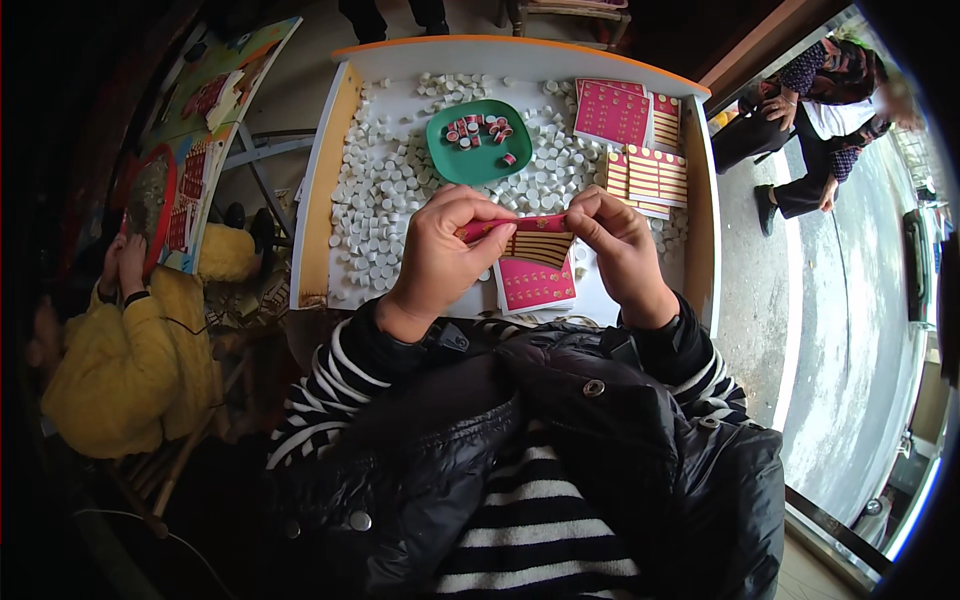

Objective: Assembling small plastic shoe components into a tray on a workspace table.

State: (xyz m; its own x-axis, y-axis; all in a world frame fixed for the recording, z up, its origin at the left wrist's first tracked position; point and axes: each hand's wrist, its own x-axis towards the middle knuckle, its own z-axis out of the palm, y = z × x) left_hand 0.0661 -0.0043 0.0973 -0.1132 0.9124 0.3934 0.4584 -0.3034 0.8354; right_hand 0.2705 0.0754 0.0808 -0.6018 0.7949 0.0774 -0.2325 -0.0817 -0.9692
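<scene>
Between my two hands, above the tray's near half, a red and gold sticker sheet (540, 243) is stretched with its upper edge bent over. My left hand (447, 250) pinches its left end between thumb and fingers. The right end is pinched by my right hand (622, 250). Below the sheet lies a stack of red printed sheets (535, 287). Small white round caps (375, 215) are strewn over the white tray (334, 225) around my hands. Beyond them sits a green plate (455, 168) with several red-wrapped caps (465, 130) on it.
More red sheets (612, 110) and striped yellow sheets (650, 178) lie at the tray's right back. Its orange rim (520, 40) bounds the far side. At left, a person in yellow (130, 360) works at another table (235, 85). Another person (830, 110) sits at the right.
</scene>
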